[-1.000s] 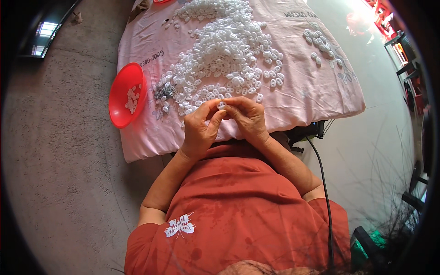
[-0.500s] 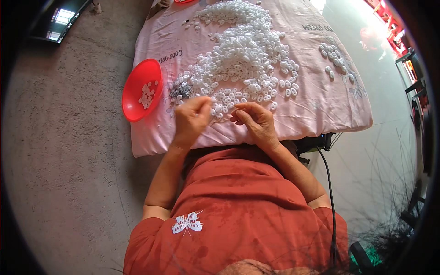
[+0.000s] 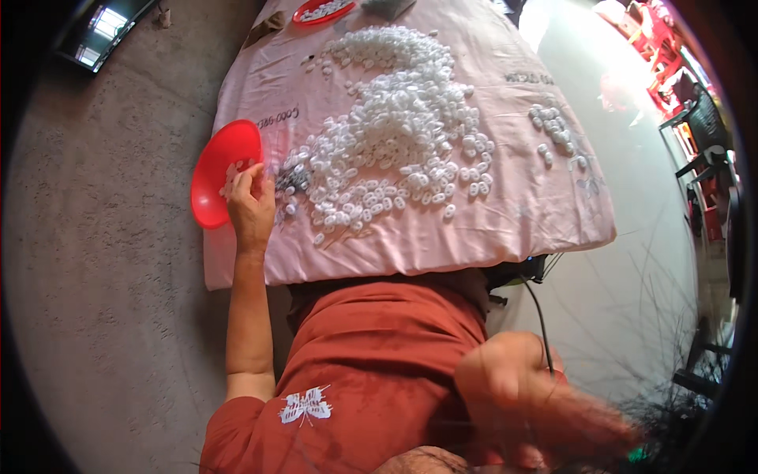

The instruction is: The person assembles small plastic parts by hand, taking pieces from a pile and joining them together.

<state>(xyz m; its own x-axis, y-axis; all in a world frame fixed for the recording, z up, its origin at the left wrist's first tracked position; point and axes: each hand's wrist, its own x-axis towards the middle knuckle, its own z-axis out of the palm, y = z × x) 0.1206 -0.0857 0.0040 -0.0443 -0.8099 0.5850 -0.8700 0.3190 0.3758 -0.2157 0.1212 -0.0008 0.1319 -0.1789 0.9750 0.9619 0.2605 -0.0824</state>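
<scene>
At the right rim of a red bowl (image 3: 209, 170) is my left hand (image 3: 251, 209), its thumb and fingers pinched together; whatever is between them is too small to make out. Small white pieces (image 3: 230, 175) lie in that bowl, partly covered by the fingers. My right hand (image 3: 501, 375) is raised in front of my red shirt at the lower right, smeared by motion, so its fingers cannot be read. A large heap of white oval plastic pieces with two holes (image 3: 395, 130) spreads over the pink cloth (image 3: 442, 245). Beside the left hand lies a small pile of dark grey bits (image 3: 294, 178).
A second red bowl (image 3: 320, 12) with white pieces stands at the far edge, near a dark grey bag-like item (image 3: 387, 8). A smaller group of white pieces (image 3: 553, 126) lies to the right. A black cable (image 3: 541, 308) hangs beside the table's near edge.
My left hand has moved left from the heap's near edge to the red bowl. The right hand has left the table and come back toward my body. The view has shifted slightly.
</scene>
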